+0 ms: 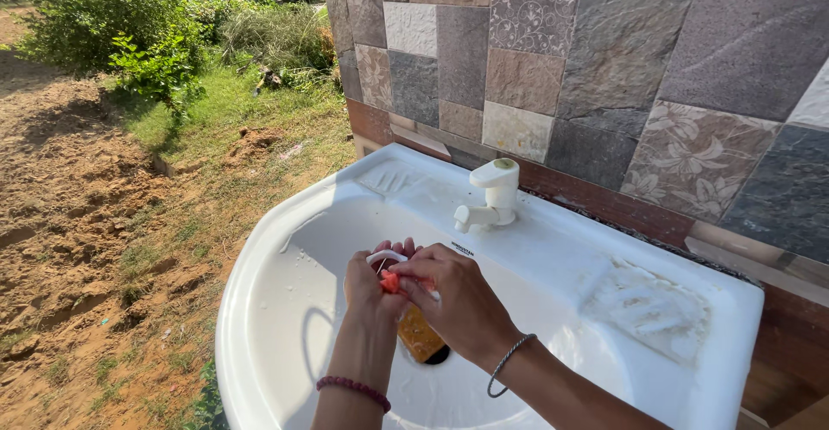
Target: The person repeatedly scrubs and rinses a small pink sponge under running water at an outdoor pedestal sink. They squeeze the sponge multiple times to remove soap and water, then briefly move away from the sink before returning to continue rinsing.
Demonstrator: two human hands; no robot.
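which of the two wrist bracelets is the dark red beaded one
The beaded bracelet on the left hand's wrist. The right hand's wrist wears a thin grey cord bracelet instead.

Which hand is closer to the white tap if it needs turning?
Probably the right hand. It sits on the tap's side of the sink, just below the spout. The left hand is farther over, and both pinch a small orange thing.

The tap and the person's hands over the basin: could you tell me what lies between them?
Only bare white sink surface lies between the tap and the hands, as the head view shows.
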